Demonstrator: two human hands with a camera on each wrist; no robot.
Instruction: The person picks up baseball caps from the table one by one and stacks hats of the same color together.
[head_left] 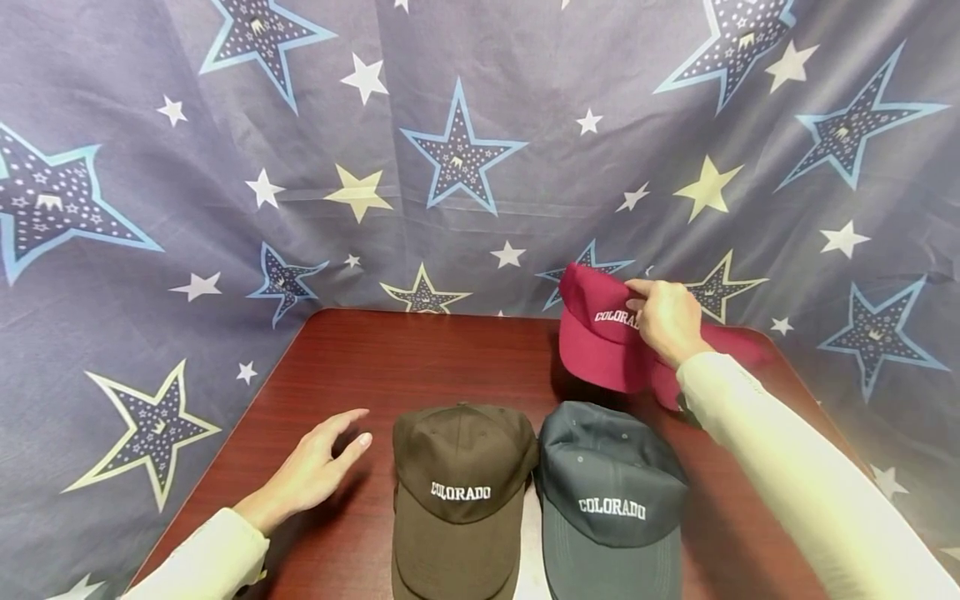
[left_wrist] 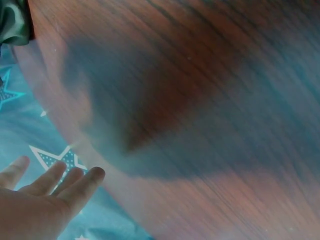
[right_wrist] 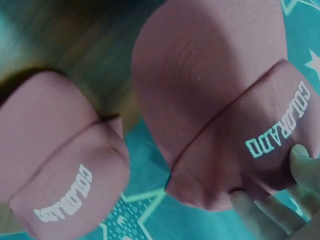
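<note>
While your right hand [head_left: 667,321] pinches the crown of the red cap [head_left: 600,337] and holds it tilted just above the far right of the table [head_left: 420,358], your left hand [head_left: 318,467] hovers with fingers spread and relaxed, holding nothing, just left of the brown cap [head_left: 459,492]. Beside that one lies the grey cap [head_left: 611,500], the 2 touching at the crowns, brims toward you. Judging by this, 2 caps sit lined up in the front row and the red one is not yet set down. Behind hangs a starred cloth [head_left: 480,125].
</note>
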